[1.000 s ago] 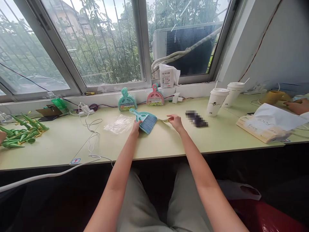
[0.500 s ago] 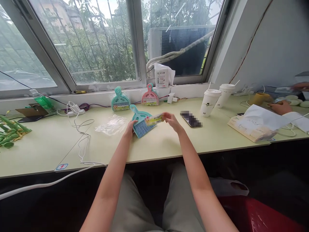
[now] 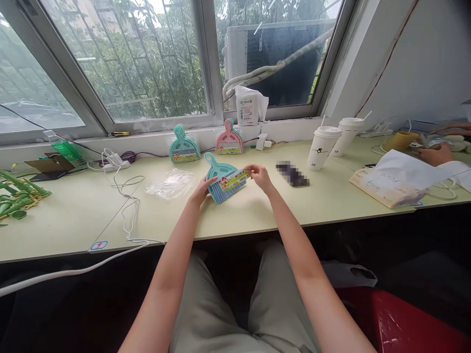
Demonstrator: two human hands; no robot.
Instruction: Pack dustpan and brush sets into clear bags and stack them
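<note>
My left hand grips the lower left edge of a teal dustpan and brush set, tilted just above the table. Pinched by one end in my right hand is a yellow-green printed label card, which lies across the front of the brush bristles. A crumpled clear plastic wrapper rests on the table left of my left hand. Against the wall stand a second teal dustpan set and a pink dustpan set, each with a label at its base.
Right of my right hand lies a phone. Behind it stand two white paper cups with straws. A tissue pack sits farther right, near another person's hand. White cables run over the table's left side, beside green plant stalks.
The label card has come left and turned its printed face toward me, over the bristles. The dustpan set has shifted slightly in my left hand.
</note>
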